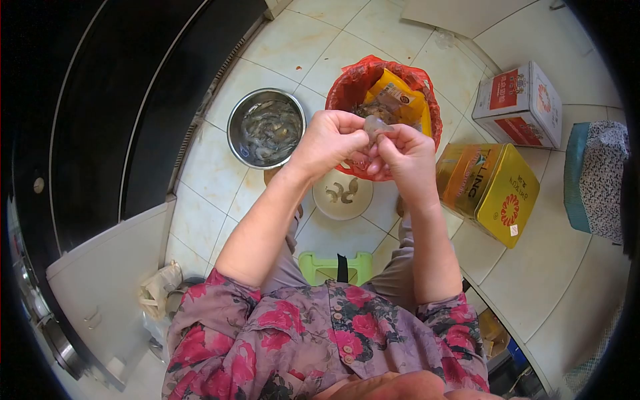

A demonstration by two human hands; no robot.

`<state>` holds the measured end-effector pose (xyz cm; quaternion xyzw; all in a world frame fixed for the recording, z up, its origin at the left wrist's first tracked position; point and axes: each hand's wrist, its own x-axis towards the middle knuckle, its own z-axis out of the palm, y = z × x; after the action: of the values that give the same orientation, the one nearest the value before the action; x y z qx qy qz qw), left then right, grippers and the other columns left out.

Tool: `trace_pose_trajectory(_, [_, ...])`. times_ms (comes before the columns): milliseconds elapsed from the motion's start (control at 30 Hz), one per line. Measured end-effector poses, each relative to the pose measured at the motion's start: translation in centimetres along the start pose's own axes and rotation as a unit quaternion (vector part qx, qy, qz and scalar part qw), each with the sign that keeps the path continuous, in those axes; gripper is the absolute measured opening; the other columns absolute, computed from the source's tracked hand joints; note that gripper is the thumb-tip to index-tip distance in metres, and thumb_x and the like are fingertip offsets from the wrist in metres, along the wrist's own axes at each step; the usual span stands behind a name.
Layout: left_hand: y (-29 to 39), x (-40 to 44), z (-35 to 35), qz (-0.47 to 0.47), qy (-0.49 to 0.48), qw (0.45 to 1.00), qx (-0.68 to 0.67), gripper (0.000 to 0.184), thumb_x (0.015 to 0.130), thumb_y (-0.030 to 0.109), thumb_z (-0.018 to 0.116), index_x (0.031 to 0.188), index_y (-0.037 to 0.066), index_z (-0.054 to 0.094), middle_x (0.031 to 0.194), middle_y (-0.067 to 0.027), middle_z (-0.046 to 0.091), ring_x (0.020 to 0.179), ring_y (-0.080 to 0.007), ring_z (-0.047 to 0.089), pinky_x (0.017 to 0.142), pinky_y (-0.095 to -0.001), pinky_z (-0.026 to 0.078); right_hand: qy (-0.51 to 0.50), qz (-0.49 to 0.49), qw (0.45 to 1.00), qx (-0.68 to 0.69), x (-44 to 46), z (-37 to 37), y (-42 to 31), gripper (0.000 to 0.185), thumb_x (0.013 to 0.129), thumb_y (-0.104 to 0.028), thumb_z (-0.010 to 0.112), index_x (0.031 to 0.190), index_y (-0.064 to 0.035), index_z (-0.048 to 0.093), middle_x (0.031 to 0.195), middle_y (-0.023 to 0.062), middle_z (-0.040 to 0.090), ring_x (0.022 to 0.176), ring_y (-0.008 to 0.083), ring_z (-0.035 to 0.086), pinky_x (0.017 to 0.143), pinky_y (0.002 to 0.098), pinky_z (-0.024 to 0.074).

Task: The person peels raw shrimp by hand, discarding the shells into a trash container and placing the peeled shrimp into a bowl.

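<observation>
My left hand (333, 143) and my right hand (405, 155) meet over the near edge of a bin lined with a red bag (337, 90). Between their fingertips they pinch a greyish shrimp (377, 127). Inside the bin lie a yellow packet (408, 100) and a heap of shrimp scraps (377, 111). To the left of my hands, a steel bowl (231, 127) holds many grey shrimp (270, 130) in liquid. Just below my hands, several peeled shrimp (345, 193) rest in a white bowl (333, 213).
At the right stand a yellow tin (507, 193), a white and red box (533, 103) and a patterned bag (597, 180). A green stool (363, 267) is between the person's legs. Black cabinet doors (100, 100) line the left. Plastic bags (157, 293) sit at lower left.
</observation>
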<state>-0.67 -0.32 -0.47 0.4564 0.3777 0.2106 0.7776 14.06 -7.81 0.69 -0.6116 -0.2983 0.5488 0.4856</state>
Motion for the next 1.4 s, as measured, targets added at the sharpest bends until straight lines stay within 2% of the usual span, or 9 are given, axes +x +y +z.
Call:
trace_pose_trajectory(133, [0.2, 0.0, 0.0, -0.016, 0.002, 0.999, -0.03, 0.021, 0.084, 0.005, 0.06, 0.099, -0.006, 0.067, 0.084, -0.0088, 0.069, 0.074, -0.013, 0.066, 0.068, -0.0247, 0.056, -0.011, 0.031, 0.997, 0.075, 0.1, -0.4, -0.2, 0.012, 0.09, -0.005, 0.056, 0.094, 0.0047, 0.062, 0.072, 0.0076, 0.066, 0.054, 0.0108, 0.064, 0.044, 0.0207, 0.0501])
trace_pose_trajectory(367, [0.0, -0.1, -0.1, -0.009, -0.002, 1.0, 0.023, 0.021, 0.084, 0.008, 0.062, 0.099, -0.005, 0.068, 0.086, -0.0076, 0.069, 0.074, -0.0118, 0.066, 0.068, -0.0249, 0.055, -0.022, 0.024, 0.999, 0.035, 0.1, -0.5, 0.3, 0.012, 0.091, -0.006, 0.055, 0.094, 0.0035, 0.062, 0.071, 0.0069, 0.066, 0.053, 0.0102, 0.063, 0.044, 0.0212, 0.0506])
trace_pose_trajectory(733, [0.1, 0.0, -0.3, -0.009, 0.005, 1.0, 0.02, 0.02, 0.081, 0.007, 0.06, 0.096, -0.003, 0.068, 0.085, -0.008, 0.07, 0.071, -0.0116, 0.066, 0.066, -0.0246, 0.055, -0.059, 0.062, 0.986, 0.14, 0.5, -1.4, 0.6, 0.01, 0.091, -0.009, 0.057, 0.092, -0.0002, 0.062, 0.071, 0.0038, 0.063, 0.052, 0.008, 0.06, 0.044, 0.0207, 0.0492])
trace_pose_trajectory(967, [0.9, -0.2, -1.5, -0.034, -0.026, 0.996, -0.076, 0.022, 0.083, 0.008, 0.059, 0.101, -0.003, 0.066, 0.088, -0.0108, 0.07, 0.074, -0.0161, 0.069, 0.068, -0.0277, 0.057, -0.07, 0.049, 0.977, 0.198, 0.7, -2.7, 0.3, 0.01, 0.091, -0.008, 0.058, 0.096, 0.0, 0.062, 0.072, 0.0036, 0.063, 0.052, 0.0081, 0.059, 0.042, 0.0209, 0.0464])
trace_pose_trajectory(1067, [0.7, -0.2, -1.8, -0.03, -0.054, 0.991, -0.12, 0.023, 0.087, 0.01, 0.059, 0.106, -0.003, 0.064, 0.093, -0.0127, 0.07, 0.077, -0.0179, 0.07, 0.071, -0.0297, 0.059, -0.025, 0.018, 0.989, 0.146, 0.5, -2.3, 0.2, 0.011, 0.09, -0.005, 0.058, 0.097, 0.0004, 0.065, 0.073, 0.0049, 0.064, 0.052, 0.0071, 0.058, 0.045, 0.0208, 0.0467])
trace_pose_trajectory(1267, [0.3, 0.1, -1.7, -0.005, -0.062, 0.987, -0.146, 0.026, 0.093, 0.016, 0.061, 0.111, -0.002, 0.061, 0.099, -0.013, 0.069, 0.082, -0.0176, 0.07, 0.071, -0.0293, 0.059, 0.035, -0.225, 0.969, -0.096, 1.2, -1.7, 1.8, 0.013, 0.085, -0.007, 0.068, 0.096, 0.0001, 0.068, 0.098, 0.0072, 0.066, 0.07, 0.0083, 0.061, 0.059, 0.023, 0.05])
trace_pose_trajectory(1300, [0.2, 0.2, -1.6, -0.007, -0.049, 0.989, -0.139, 0.026, 0.092, 0.016, 0.061, 0.111, -0.002, 0.061, 0.099, -0.0123, 0.069, 0.083, -0.017, 0.069, 0.071, -0.0289, 0.059, 0.036, -0.228, 0.968, -0.096, 1.2, -1.7, 1.6, 0.013, 0.085, -0.007, 0.068, 0.096, 0.0001, 0.068, 0.098, 0.0072, 0.066, 0.07, 0.0083, 0.061, 0.059, 0.023, 0.05])
trace_pose_trajectory(1367, [-0.5, 0.4, -1.7, -0.003, -0.038, 0.991, -0.131, 0.025, 0.092, 0.016, 0.063, 0.11, -0.002, 0.062, 0.098, -0.0112, 0.068, 0.083, -0.0162, 0.069, 0.072, -0.0284, 0.059, 0.093, -0.303, 0.917, -0.242, 0.8, -1.3, 1.0, 0.016, 0.082, -0.01, 0.073, 0.094, -0.0011, 0.068, 0.091, 0.0078, 0.065, 0.065, 0.0101, 0.06, 0.057, 0.024, 0.0495])
trace_pose_trajectory(1400, [-0.6, 0.5, -1.6, -0.003, -0.024, 0.992, -0.126, 0.025, 0.092, 0.016, 0.064, 0.11, -0.001, 0.062, 0.097, -0.01, 0.068, 0.084, -0.0154, 0.068, 0.073, -0.0279, 0.058, 0.096, -0.298, 0.906, -0.286, 0.4, -1.0, 0.6, 0.018, 0.079, -0.011, 0.074, 0.094, -0.0027, 0.068, 0.085, 0.008, 0.063, 0.062, 0.0154, 0.061, 0.056, 0.0275, 0.0501])
